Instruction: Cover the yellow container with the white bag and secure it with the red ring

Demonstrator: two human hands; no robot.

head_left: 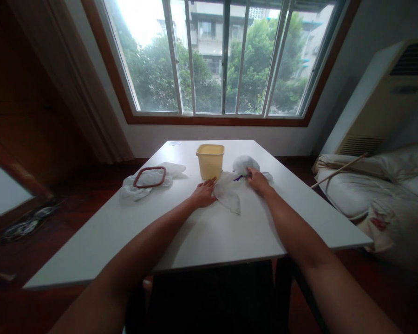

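Note:
My left hand (205,193) lies low beside the front of a yellow plastic bin (210,162), fingers stretched forward and resting against a thin white plastic bag (229,195). Crumpled and see-through, the bag spreads over the table between my hands. My right hand (257,181) is closed in a pinch on the bag's bunched right part (245,163). A small purple strip (237,177) shows just left of the right fingers; I cannot tell exactly what it is. The bin stands upright, its top facing up.
The white table (209,236) carries a dark red rounded frame (149,186) on another crumpled plastic bag (172,170) at the left. A covered sofa (404,185) with a thin stick (339,170) stands to the right. Beyond the table is a window (225,60).

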